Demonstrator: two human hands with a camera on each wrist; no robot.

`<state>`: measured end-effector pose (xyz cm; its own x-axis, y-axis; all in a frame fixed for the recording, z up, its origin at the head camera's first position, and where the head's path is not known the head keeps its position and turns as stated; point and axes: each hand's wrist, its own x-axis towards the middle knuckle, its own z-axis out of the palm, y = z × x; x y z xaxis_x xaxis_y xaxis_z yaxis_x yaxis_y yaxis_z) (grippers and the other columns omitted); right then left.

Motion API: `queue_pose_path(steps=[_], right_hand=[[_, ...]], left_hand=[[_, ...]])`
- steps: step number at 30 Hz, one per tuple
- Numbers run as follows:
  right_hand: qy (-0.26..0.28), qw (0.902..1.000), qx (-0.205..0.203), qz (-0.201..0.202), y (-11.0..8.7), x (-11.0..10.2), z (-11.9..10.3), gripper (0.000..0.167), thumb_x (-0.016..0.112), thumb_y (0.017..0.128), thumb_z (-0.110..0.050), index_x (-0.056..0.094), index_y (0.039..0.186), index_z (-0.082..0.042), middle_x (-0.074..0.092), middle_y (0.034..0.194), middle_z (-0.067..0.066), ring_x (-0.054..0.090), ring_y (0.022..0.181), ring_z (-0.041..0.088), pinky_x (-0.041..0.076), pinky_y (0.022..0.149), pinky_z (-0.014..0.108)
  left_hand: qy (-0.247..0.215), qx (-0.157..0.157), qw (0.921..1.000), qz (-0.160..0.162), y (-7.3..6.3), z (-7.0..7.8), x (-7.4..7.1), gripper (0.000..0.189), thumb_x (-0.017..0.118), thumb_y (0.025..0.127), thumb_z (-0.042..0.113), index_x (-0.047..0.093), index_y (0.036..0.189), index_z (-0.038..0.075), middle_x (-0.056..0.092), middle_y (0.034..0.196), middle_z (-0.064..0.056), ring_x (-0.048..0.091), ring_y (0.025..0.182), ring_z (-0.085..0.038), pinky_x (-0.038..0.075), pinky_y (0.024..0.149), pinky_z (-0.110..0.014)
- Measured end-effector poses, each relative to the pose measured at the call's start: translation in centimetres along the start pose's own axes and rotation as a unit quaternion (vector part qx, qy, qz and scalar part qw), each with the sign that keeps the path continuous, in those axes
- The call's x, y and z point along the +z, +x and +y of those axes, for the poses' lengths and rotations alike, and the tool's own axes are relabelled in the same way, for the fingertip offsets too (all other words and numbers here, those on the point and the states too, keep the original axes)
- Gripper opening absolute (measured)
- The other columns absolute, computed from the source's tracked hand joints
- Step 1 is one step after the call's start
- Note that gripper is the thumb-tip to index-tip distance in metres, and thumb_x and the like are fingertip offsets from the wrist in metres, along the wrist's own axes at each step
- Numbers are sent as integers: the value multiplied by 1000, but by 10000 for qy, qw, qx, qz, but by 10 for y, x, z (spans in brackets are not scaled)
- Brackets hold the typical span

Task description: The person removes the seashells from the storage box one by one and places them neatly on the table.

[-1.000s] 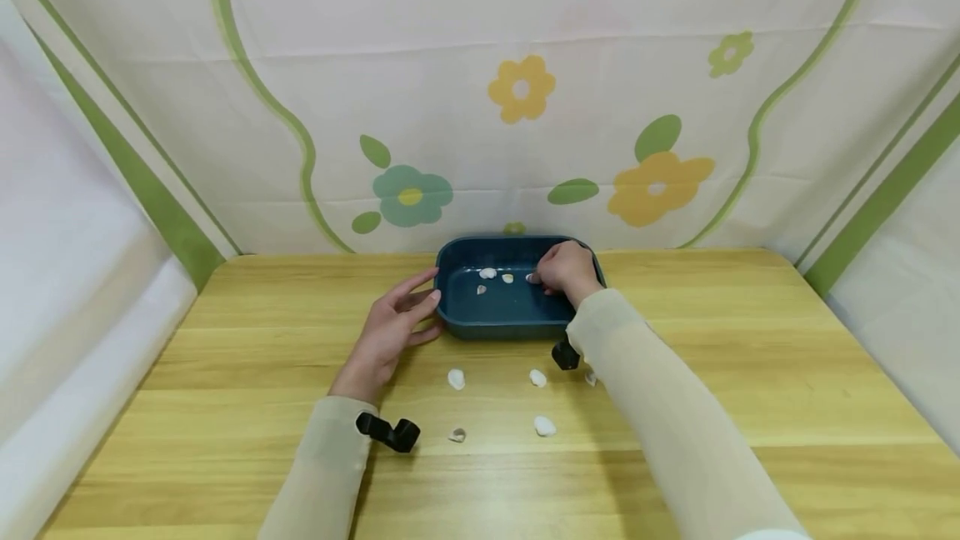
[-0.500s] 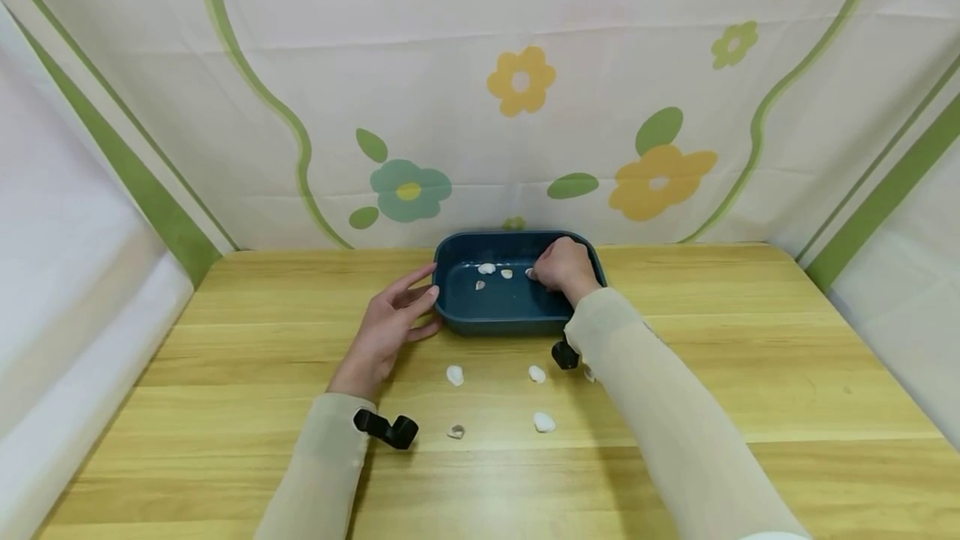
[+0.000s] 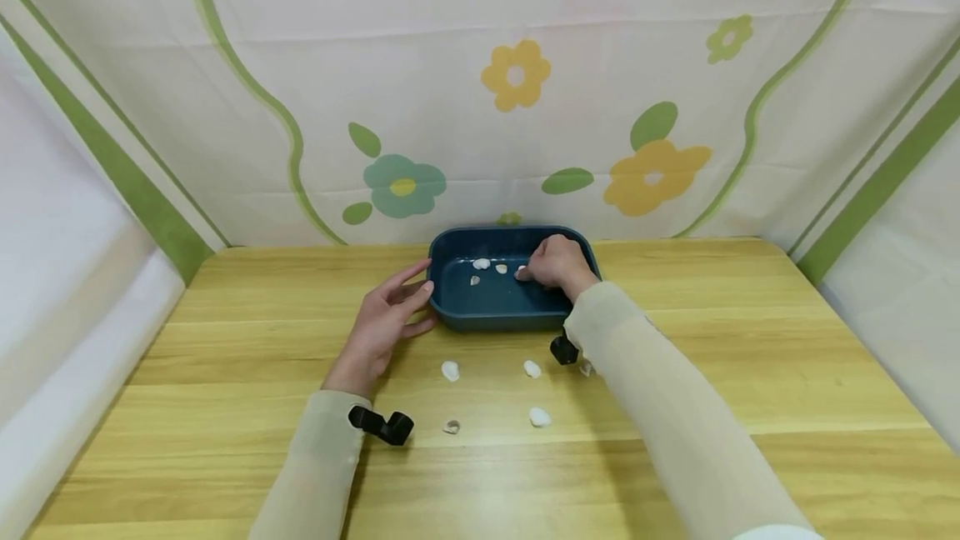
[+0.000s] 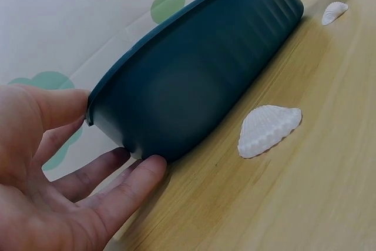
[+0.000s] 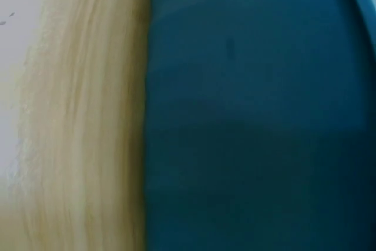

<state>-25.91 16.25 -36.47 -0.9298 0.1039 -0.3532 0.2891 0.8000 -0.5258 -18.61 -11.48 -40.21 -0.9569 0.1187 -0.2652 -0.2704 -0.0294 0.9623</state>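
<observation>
A dark blue rectangular tray (image 3: 495,322) stands at the back of the wooden table. My left hand (image 3: 378,327) is at its left end, thumb by the rim and fingertips against the lower outer wall, as the left wrist view shows. My right hand (image 3: 558,263) reaches inside, fingers curled, pinching a small seashell (image 3: 521,272) at the tray floor. Left of it lie a white shell (image 3: 482,264), a small pale shell (image 3: 501,269) and a little brownish shell (image 3: 475,281). The right wrist view shows only the tray's outer wall (image 5: 247,86) and table; the hand is hidden there.
In front of the tray lie a ribbed white seashell (image 4: 270,130), another white shell (image 3: 532,368), a third white shell (image 3: 540,417) and a brownish shell (image 3: 452,427). One more shell (image 3: 586,367) is partly behind the right sleeve. A flowered cloth (image 3: 465,107) hangs behind.
The head view has shifted slightly. My right hand has moved a little left inside the tray with the small seashell at its fingertips. My left hand stays at the tray's left end.
</observation>
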Motion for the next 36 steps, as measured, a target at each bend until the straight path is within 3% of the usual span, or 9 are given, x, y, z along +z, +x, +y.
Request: queue_pose_path(steps=[4,9,16,21,25,30,36], right_hand=[[61,9995,-298,112,-6,-1,1,44,83,97,-27,56,63,-17,54,56,-4,65,59,18,52,58,30],[259,9978,-598,133,-15,-5,1,16,81,98,-21,73,91,-10,72,80,3,70,69,17,61,67,32],[1136,9874,-1098,69,-41,-9,-6,15,76,102,-20,71,109,-8,79,100,12,78,88,28,67,81,39],[2002,9711,-1290,-161,-66,-6,5,19,74,104,-18,70,117,-5,78,105,14,79,93,29,68,86,37],[2747,9507,-1414,-269,-85,-4,16,23,73,105,-18,68,121,-3,76,108,14,78,91,22,68,85,30],[3402,9245,-1695,-282,-108,-4,32,25,73,104,-13,65,123,1,73,111,16,78,94,24,68,88,34],[3455,9211,-1720,-524,-127,1,50,27,74,103,-10,64,122,6,73,108,18,78,94,26,68,89,35]], left_hand=[[8,15,10000,20,1,0,0,45,66,110,26,61,153,34,59,155,-11,63,138,-31,63,102,-49],[11,-10,10000,-10,1,1,0,45,65,110,26,60,154,34,59,155,-11,63,137,-30,63,102,-49],[53,-16,10000,4,-1,2,-2,46,65,110,26,59,155,35,58,156,-11,64,136,-30,63,102,-49],[44,-28,10000,-40,-1,2,0,46,65,110,26,59,155,34,58,156,-11,64,135,-29,62,103,-49],[41,15,10000,-19,-1,1,-1,46,65,110,26,59,155,34,58,155,-12,64,135,-28,62,103,-49],[43,58,10000,-29,-1,1,0,46,65,110,26,59,155,33,58,156,-13,64,136,-30,62,103,-49],[6,26,10000,17,-1,1,1,44,66,110,26,61,153,34,61,153,-11,65,136,-29,63,102,-48]])
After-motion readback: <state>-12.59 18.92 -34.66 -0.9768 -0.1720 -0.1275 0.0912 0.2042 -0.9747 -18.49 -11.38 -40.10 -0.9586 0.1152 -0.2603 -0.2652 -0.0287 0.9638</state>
